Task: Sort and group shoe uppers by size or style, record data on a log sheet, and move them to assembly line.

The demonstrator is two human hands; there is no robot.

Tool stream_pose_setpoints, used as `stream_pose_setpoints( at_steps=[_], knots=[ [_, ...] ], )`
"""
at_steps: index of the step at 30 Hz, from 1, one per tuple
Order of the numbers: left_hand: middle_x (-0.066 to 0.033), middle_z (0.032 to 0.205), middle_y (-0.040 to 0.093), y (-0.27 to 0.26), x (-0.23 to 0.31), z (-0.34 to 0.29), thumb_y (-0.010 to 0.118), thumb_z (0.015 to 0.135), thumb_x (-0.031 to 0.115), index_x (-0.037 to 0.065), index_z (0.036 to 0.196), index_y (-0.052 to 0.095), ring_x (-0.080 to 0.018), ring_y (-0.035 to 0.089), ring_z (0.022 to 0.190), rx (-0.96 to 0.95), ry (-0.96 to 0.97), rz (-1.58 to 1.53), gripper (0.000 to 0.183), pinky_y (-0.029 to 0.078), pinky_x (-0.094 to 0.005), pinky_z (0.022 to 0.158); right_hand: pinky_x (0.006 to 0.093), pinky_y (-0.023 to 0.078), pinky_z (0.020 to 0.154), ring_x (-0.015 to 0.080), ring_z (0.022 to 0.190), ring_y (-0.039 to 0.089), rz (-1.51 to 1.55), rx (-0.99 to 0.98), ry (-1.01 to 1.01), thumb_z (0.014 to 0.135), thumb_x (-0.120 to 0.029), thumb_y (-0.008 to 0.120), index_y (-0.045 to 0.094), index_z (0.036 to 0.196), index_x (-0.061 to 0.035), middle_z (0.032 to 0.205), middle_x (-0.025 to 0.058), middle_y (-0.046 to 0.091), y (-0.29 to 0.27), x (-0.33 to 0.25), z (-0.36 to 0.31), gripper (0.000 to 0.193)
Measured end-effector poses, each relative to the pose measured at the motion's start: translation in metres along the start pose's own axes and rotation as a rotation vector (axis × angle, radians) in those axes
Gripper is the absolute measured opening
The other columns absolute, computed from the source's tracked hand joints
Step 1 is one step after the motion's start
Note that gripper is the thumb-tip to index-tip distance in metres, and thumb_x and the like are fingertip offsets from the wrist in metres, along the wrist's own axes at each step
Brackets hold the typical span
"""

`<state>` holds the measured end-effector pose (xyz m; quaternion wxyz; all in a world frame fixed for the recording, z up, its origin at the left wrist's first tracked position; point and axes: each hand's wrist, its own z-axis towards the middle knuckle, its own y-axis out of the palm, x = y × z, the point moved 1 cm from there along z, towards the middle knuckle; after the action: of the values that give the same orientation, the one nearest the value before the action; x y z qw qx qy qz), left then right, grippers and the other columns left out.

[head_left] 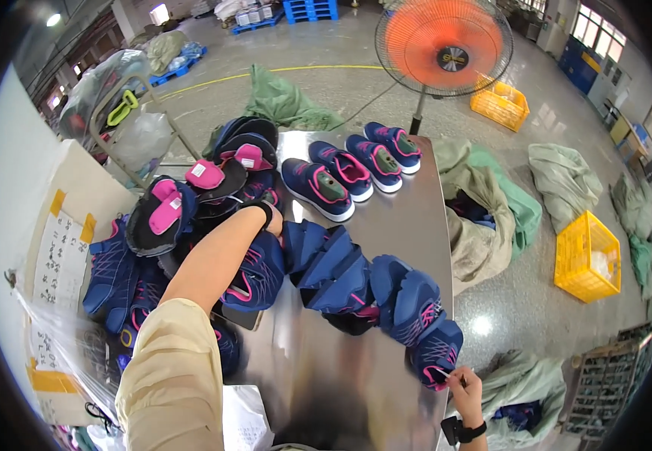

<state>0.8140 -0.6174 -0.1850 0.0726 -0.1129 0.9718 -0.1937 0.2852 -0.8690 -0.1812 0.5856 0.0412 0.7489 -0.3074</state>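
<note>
My left hand (275,223) reaches in among the navy shoe uppers at the left of the metal table; its fingers are mostly hidden. Just under that wrist sits a navy upper with pink trim (257,276). My right hand (465,389) is at the table's right edge, fingers pinched on a thin white strip (441,372). The strip's far end meets the pink-lined opening of the nearest navy shoe upper (437,349). From there a slanting row of overlapping navy uppers (333,270) runs up and left toward my left hand.
Several finished navy shoes with white soles (318,188) stand at the table's (408,225) far end. Uppers with pink insoles (166,207) pile up at left. A paper sheet (245,417) lies near me. Beyond are a fan (446,49), sacks (484,225) and yellow crates (587,259).
</note>
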Motion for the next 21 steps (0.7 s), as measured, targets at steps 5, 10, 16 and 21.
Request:
stream_pose_setpoints(
  at_steps=[5, 10, 16, 21],
  knots=[
    [-0.0261, 0.088, 0.058, -0.023, 0.043, -0.082, 0.041, 0.084, 0.040, -0.006, 0.083, 0.062, -0.0397, 0.056, 0.084, 0.570, -0.125, -0.403, 0.050, 0.043, -0.0430, 0.077, 0.0201, 0.033, 0.050, 0.0055, 0.053, 0.043, 0.186, 0.092, 0.184, 0.081, -0.008, 0.051, 0.056, 0.071, -0.0017, 0.064, 0.0009, 0.055, -0.005, -0.003, -0.008, 0.012],
    [-0.0210, 0.068, 0.056, -0.008, 0.117, -0.165, 0.038, 0.087, 0.022, 0.000, 0.077, 0.053, -0.0383, 0.055, 0.068, 0.895, 0.149, -0.124, 0.029, 0.043, -0.0442, 0.063, 0.0185, 0.029, 0.046, 0.0018, 0.052, 0.038, 0.182, 0.111, 0.110, 0.085, -0.019, 0.051, 0.062, 0.074, -0.0040, 0.067, -0.0016, 0.059, -0.024, -0.077, -0.013, 0.022],
    [-0.0224, 0.066, 0.053, -0.007, 0.227, -0.315, 0.040, 0.088, 0.025, -0.001, 0.072, 0.054, -0.0381, 0.053, 0.065, 1.491, 0.100, -0.587, 0.034, 0.040, -0.0428, 0.058, 0.0198, 0.039, 0.052, 0.0102, 0.058, 0.052, 0.294, 0.255, -0.413, 0.088, -0.019, 0.046, 0.062, 0.083, 0.0005, 0.084, 0.0109, 0.064, -0.111, -0.153, -0.047, 0.026],
    [-0.0136, 0.057, 0.048, 0.126, 0.326, -0.455, 0.042, 0.089, 0.018, -0.002, 0.068, 0.050, -0.0252, 0.046, 0.054, 1.598, -0.135, -0.884, 0.030, 0.037, -0.0315, 0.054, 0.0221, 0.041, 0.052, 0.0143, 0.061, 0.055, 0.552, 0.013, -0.535, 0.085, -0.025, 0.052, 0.052, 0.076, -0.0027, 0.084, 0.0140, 0.062, -0.104, -0.226, -0.097, 0.024]
  ],
)
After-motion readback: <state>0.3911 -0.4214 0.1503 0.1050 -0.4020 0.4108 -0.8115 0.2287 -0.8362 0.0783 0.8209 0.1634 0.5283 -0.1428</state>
